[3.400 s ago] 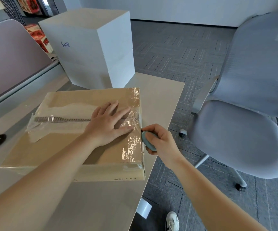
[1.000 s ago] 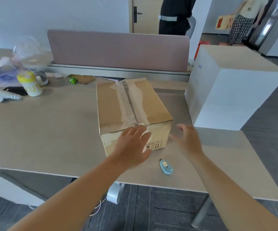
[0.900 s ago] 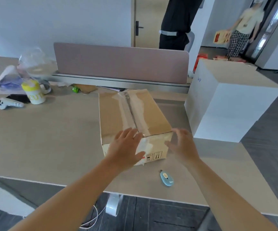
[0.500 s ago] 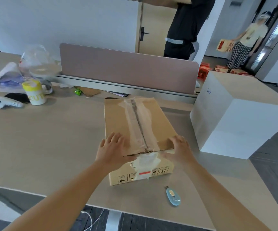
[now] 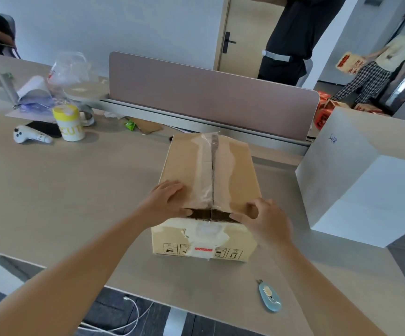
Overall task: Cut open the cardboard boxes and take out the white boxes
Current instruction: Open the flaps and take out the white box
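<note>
A brown cardboard box [image 5: 235, 166] with taped top seam stands on the desk in front of me. My left hand [image 5: 165, 202] grips the near edge of the left top flap, thumb under it. My right hand [image 5: 267, 219] grips the near edge of the right flap the same way. A dark gap shows under the lifted flap edges. The contents are hidden. A light blue box cutter [image 5: 269, 297] lies on the desk near the front edge, right of the box. A tall stack of white boxes [image 5: 356, 180] stands at the right.
The wooden desk [image 5: 63, 190] carries a yellow-lidded cup [image 5: 69, 122], a white controller [image 5: 29, 137] and plastic bags at the back left. A mauve divider panel [image 5: 208, 98] runs behind. Two people stand beyond it; red cartons lie on the floor at right.
The cutter left my right hand and lies on the desk. Both hands moved onto the box's near top edge, and the flaps have lifted slightly, opening a dark gap.
</note>
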`<state>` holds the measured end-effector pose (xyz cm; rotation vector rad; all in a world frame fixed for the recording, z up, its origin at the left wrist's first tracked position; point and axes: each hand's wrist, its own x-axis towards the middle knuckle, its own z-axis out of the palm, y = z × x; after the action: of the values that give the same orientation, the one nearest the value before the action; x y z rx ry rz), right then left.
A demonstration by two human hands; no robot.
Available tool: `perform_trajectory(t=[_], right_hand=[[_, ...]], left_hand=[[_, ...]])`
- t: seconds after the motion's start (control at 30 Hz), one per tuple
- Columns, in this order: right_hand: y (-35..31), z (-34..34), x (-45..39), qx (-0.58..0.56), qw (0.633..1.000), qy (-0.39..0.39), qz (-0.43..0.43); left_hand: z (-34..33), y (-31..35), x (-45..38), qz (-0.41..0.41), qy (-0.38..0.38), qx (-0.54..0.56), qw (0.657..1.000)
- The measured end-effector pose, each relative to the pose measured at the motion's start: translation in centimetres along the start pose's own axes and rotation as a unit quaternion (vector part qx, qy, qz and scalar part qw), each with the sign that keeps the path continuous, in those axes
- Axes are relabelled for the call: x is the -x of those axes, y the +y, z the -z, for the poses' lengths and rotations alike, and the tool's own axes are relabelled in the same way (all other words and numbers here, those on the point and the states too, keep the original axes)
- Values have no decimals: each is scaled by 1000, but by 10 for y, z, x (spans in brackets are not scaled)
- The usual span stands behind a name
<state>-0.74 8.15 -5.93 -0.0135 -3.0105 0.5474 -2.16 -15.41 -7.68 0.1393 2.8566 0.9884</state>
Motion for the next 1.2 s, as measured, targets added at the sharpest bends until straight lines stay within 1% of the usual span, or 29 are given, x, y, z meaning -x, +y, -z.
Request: perform_trajectory(t=[0.07,0.13,0.23,0.3,0.37,0.4,0.43,0.47,0.5,0.57,0.6,0.67,0.7,0.73,0.77,0.83,0.87,0.9,0.93,0.97,1.03,1.07,1.13,1.17,1.2], right_hand=[[-5,-1,-1,20,1000,0,10],[-10,-5,-2,48,998,9,27],[-19,-8,-6,72,995,38,51],[-20,-9,-9,69,995,43,65],[-21,-9,-10,57,994,49,74],[-21,-8,-8,58,994,50,73],[-21,-7,-6,66,994,45,68],[-22,-6,-5,79,994,44,67],[-23,-5,-4,101,991,42,71],[-27,-2,-3,119,985,64,110],[-29,-2,-2,122,976,93,154],[-31,-3,-5,137,954,150,222],[-29,-5,-8,149,939,186,248],[-30,-4,-10,173,923,206,275],[-31,-2,-10,201,902,233,303],[-31,-1,-10,250,862,286,336],[-31,-1,-10,278,852,305,321],[-33,1,-10,306,852,314,287],[-34,2,-8,330,861,298,248],[-35,4,-6,352,873,265,211],[-39,11,-1,379,899,172,136],[-41,15,2,396,904,131,93],[-39,17,1,417,906,63,29],[-35,16,0,419,907,50,18],[-33,17,0,402,915,28,4]], left_hand=[[4,-4,-3,-9,7,14,1000],[5,-11,-5,-14,31,35,999],[8,-19,-5,-5,109,99,989],[13,-21,-5,13,142,142,980],[19,-21,-6,18,142,168,975],[22,-21,-6,11,133,160,978],[25,-21,-6,0,118,127,985],[28,-22,-6,-17,101,63,993],[32,-21,-6,-41,87,-24,995],[43,-15,-3,-97,81,-184,975],[49,-11,-1,-137,94,-242,956],[54,-7,0,-229,122,-347,901],[55,-7,-1,-260,140,-396,869],[57,-7,-1,-280,148,-441,840],[58,-7,-1,-286,152,-474,819],[59,-5,4,-271,183,-516,792],[59,-4,7,-248,199,-532,785],[60,-4,11,-213,207,-542,786],[59,-5,14,-178,217,-544,791],[57,-7,15,-143,232,-532,801],[53,-7,19,-88,264,-491,825],[51,-7,20,-59,264,-475,837],[47,-4,22,28,227,-464,856],[44,-2,21,65,201,-475,854],[40,-2,20,91,184,-483,851]])
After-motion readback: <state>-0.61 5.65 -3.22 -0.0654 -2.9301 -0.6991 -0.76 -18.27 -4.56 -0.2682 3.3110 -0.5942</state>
